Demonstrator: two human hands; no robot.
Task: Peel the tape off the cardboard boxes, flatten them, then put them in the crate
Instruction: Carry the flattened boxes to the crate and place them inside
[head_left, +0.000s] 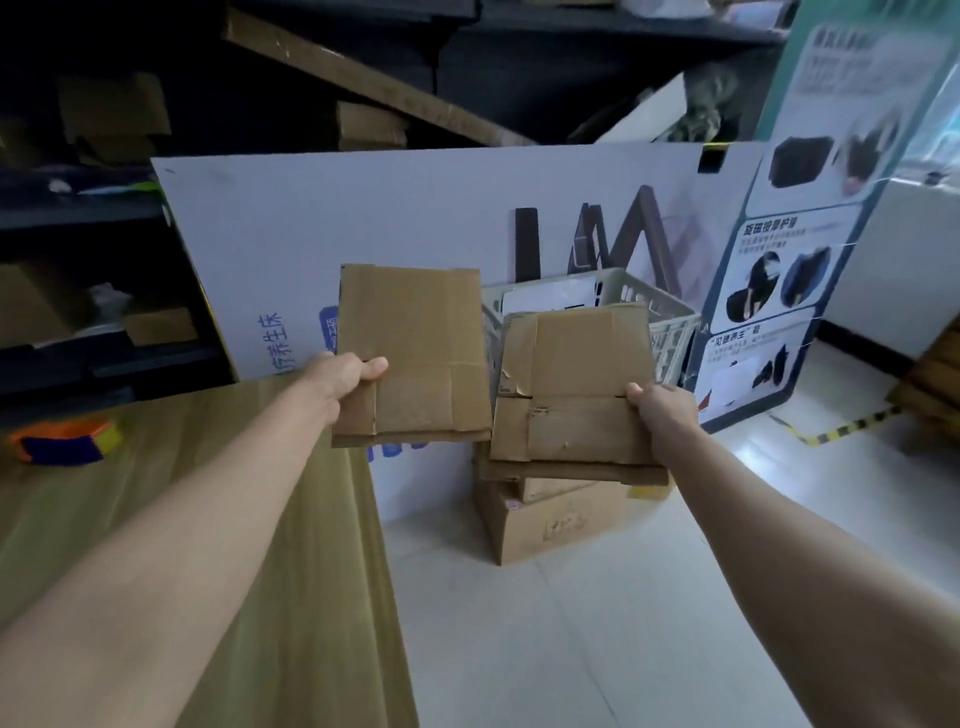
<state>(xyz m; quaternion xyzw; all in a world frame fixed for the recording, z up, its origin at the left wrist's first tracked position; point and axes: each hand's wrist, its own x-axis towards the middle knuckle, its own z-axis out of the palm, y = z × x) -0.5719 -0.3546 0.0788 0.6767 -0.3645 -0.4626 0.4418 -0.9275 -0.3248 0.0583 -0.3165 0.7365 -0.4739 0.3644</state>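
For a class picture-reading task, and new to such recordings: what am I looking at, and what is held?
No machine here: one camera worn on a person's head looks forward and down at two bare hands. The left grip pinches a flattened brown cardboard box; the right grip holds a second flattened brown cardboard box. Both are raised in front of a pale plastic lattice crate. Lower down, more brown cardboard boxes stand on the pale floor. On the wooden table at left lies an orange and blue object, blurred.
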